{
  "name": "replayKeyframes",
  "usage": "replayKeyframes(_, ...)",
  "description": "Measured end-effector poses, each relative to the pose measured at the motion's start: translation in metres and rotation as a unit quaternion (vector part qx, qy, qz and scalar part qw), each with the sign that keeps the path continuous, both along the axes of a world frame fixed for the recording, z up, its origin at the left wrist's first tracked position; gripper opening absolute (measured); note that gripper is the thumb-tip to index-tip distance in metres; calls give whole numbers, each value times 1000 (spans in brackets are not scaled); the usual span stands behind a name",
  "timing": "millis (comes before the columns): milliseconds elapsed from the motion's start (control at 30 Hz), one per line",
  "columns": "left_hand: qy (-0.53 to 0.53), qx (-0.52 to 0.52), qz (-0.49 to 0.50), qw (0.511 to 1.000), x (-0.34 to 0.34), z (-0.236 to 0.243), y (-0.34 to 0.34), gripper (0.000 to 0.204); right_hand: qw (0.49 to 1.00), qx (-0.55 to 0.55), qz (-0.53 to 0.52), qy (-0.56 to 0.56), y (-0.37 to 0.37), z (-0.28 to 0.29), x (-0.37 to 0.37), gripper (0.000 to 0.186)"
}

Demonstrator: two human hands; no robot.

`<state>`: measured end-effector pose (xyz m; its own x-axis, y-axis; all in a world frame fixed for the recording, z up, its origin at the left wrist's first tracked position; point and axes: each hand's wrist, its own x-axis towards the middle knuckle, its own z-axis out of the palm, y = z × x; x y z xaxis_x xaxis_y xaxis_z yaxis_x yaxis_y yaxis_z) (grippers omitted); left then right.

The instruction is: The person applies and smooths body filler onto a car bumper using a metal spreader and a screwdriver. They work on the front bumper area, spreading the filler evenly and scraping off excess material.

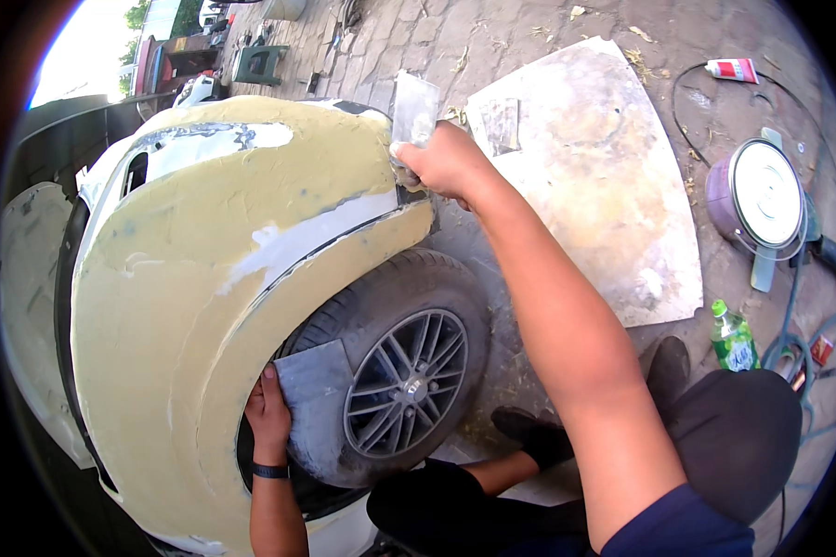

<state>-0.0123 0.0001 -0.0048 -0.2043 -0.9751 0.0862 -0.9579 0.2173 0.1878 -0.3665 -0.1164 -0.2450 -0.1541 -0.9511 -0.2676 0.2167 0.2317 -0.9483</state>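
My right hand (446, 162) grips a flat putty spreader (415, 107) with a pale, smeared blade pointing up. It is at the far end of a car's body panel (149, 278), just above the wheel arch. Yellowish filler coats most of that panel, with bare white and grey patches along its top and crease. My left hand (268, 418) holds a grey flat plate (318, 395) by its edge, fingers partly hidden behind it. The plate stands in front of the tyre and beside the multi-spoke wheel (413, 382). Any filler on the spreader is hard to make out.
A stained white board (604, 186) lies on the paving with a small clear plate (502, 125) on it. To the right are a lidded tin (766, 193), a red-and-white tube (732, 70), a green bottle (734, 339) and a hose (790, 320). A green stool (260, 65) stands farther back.
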Motion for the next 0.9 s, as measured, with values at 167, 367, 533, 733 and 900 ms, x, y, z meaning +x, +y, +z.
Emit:
replayKeyframes(167,-6,-19,-20,1000,-7,-8,-3,29,987,-84,-130,-52,6,-35,33,51)
replayKeyframes(367,0,-21,-12,1000,-2,-6,0,27,983,-84,-156,-58,20,-34,47,44)
replayKeyframes(533,6,-14,-11,1000,-4,-6,-2,30,964,-98,-209,-129,20,-41,66,37)
replayKeyframes(733,1,-2,-13,1000,-8,-4,-1,31,904,-54,-206,-372,15,-35,74,20)
replayKeyframes(900,-8,31,9,999,8,5,-1,31,879,-77,-202,-425,15,-34,73,18)
